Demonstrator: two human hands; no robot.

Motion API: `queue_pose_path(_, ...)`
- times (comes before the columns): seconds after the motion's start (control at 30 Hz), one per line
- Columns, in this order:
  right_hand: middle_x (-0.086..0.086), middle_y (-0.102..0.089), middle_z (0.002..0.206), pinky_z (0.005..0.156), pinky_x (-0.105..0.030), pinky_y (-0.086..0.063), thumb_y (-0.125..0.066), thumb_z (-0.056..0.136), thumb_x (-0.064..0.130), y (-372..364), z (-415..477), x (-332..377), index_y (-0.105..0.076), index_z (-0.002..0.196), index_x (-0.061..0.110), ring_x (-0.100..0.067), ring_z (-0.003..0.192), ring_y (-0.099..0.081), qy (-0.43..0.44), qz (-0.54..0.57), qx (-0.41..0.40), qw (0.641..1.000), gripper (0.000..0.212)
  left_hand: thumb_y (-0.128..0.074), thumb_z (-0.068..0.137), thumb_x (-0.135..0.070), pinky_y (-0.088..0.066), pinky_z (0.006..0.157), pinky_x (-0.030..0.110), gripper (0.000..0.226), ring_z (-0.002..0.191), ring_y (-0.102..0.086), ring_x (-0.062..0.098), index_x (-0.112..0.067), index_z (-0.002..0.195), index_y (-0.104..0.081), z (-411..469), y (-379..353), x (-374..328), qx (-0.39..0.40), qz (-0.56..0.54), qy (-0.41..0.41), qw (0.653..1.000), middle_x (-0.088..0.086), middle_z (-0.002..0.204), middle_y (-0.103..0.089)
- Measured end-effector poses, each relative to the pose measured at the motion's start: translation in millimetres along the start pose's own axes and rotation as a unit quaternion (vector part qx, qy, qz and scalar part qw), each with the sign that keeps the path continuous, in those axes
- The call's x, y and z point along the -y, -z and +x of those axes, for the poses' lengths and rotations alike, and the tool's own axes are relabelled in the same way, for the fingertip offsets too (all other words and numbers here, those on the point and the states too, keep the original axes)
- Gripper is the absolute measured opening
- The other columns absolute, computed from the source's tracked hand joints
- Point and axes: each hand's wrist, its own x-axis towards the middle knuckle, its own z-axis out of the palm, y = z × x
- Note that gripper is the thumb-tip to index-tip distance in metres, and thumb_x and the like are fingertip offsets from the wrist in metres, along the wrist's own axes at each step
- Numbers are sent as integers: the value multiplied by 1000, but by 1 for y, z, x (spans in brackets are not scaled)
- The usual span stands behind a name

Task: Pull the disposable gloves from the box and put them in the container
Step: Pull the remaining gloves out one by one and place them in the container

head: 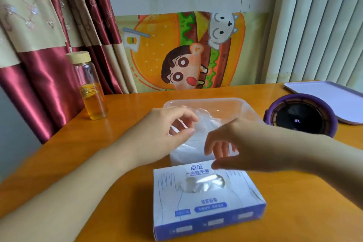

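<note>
A clear plastic glove lies half in the container. Its upper part is bunched inside, and the rest drapes over the near rim down to the tabletop, ending just beside the far edge of the glove box. The box lies flat near the front edge of the tabletop, and more folded gloves show in its top opening. The clear container sits just beyond it, toward the middle.

The left hand is at the container's near left corner with its fingers curled and the thumb tip against the glove. I cannot tell whether it grasps the glove. The right hand is blurred. It hangs over the draped glove between box and container with fingers spread downward, released and holding nothing.

A glass bottle of amber liquid stands by the left edge. A round purple device and a pale tray occupy the far right corner. A cartoon poster leans on the wall behind, with a red curtain to its left.
</note>
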Motion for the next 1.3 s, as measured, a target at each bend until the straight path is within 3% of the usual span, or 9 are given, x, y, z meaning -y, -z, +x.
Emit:
queue_pose_path(0.07, 20, -61, 98, 78, -15, -48, -58, 89, 45, -22, -8, 6, -57, 112, 37, 3, 87, -56, 4, -28, 61, 998, 25, -66, 88, -29, -49, 77, 12, 17, 88, -61, -3, -39, 100, -61, -17, -2, 1, 92, 24, 36, 995, -18, 96, -64)
queue_pose_path(0.13, 18, -59, 107, 81, -19, -46, -56, 91, 43, -38, -8, 5, -56, 116, 35, 0, 87, -51, -3, -57, 66, 996, 26, -67, 87, -38, -46, 83, 10, 23, 94, -57, -7, -39, 108, -59, -28, -11, 3, 169, 79, 51, 981, -21, 104, -60)
queue_pose_path(0.3, 13, -61, 107, 64, -10, -34, -56, 92, 42, -55, 1, -6, -60, 113, 29, -3, 81, -49, -26, -43, 71, 996, 24, -60, 83, -60, -27, 108, 21, 80, 135, -25, 2, -35, 148, -23, -41, -45, 13, 281, 184, 59, 940, -18, 148, -26)
queue_pose_path(0.5, 13, -55, 93, 59, -11, -33, -56, 93, 35, -66, 12, -12, -64, 104, 26, -6, 77, -50, -42, -22, 89, 995, 16, -58, 80, -67, -27, 105, 23, 84, 137, -25, 5, -35, 148, -21, -40, -55, 18, 287, 176, 67, 939, -17, 150, -25)
queue_pose_path(0.7, 13, -56, 99, 66, -12, -41, -54, 95, 31, -67, 18, -13, -64, 106, 25, -7, 83, -55, -54, 3, 80, 995, 17, -61, 79, -66, -27, 108, 25, 84, 136, -27, 6, -35, 147, -23, -43, -55, 19, 278, 151, 77, 945, -16, 149, -29)
queue_pose_path(0.83, 13, -45, 129, 70, -2, -31, -59, 92, 27, -63, 19, -5, -57, 123, 34, 5, 84, -41, 24, -38, 99, 994, 32, -58, 76, -71, -16, 119, 35, 104, 146, -14, 12, -37, 152, 5, -49, -58, 22, 279, 134, 110, 944, -14, 160, -11)
queue_pose_path(0.93, 11, -35, 141, 80, -12, -35, -59, 92, 26, -62, 22, 0, -53, 128, 37, -4, 98, -45, 58, -86, 116, 988, 38, -52, 72, -78, -7, 121, 44, 113, 148, 4, 21, -40, 145, 26, -53, -61, 25, 286, 138, 158, 935, -14, 160, 8)
queue_pose_path(1.13, 6, -52, 128, 72, -10, -33, -56, 94, 28, -71, 28, -4, -67, 111, 23, -12, 105, -56, 96, -106, 67, 987, 21, -51, 77, -73, -1, 118, 36, 111, 148, 8, 19, -34, 147, 25, -57, -60, 21, 272, 138, 162, 939, -11, 160, 10)
queue_pose_path(1.3, 6, -61, 99, 54, -6, -23, -58, 93, 26, -68, 19, -8, -69, 97, 20, -9, 75, -56, 122, -109, 17, 986, 13, -51, 78, -73, -2, 118, 37, 109, 148, 7, 19, -35, 147, 24, -56, -61, 21, 278, 141, 158, 937, -11, 160, 12)
